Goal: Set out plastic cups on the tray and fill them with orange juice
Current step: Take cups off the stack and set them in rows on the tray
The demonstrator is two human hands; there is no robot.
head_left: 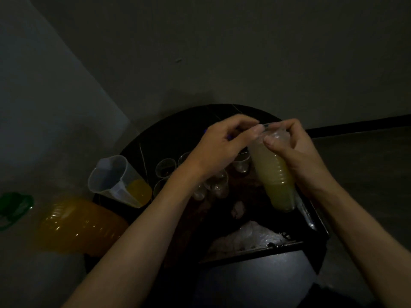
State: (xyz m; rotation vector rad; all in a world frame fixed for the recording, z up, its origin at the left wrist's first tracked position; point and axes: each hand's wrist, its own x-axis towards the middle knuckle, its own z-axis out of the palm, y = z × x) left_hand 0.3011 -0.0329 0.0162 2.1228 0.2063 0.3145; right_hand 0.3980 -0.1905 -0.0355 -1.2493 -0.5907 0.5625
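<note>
The scene is dim. My right hand [295, 154] grips a tall stack of nested clear plastic cups [275, 176], held tilted above the dark tray [315, 221]. My left hand [224, 145] pinches the rim of the top cup of that stack with fingertips. Several empty clear cups [165, 167] stand on the tray below my left wrist, some partly hidden by it. A clear pitcher [117, 181] with a little orange juice at its bottom stands left of the tray.
A large orange juice bottle [77, 225] lies on its side at the left, with a green cap [13, 207] beside it. Crumpled clear plastic wrap [249, 236] lies in the tray's near part. The tray sits on a round black table [178, 121] against a grey wall.
</note>
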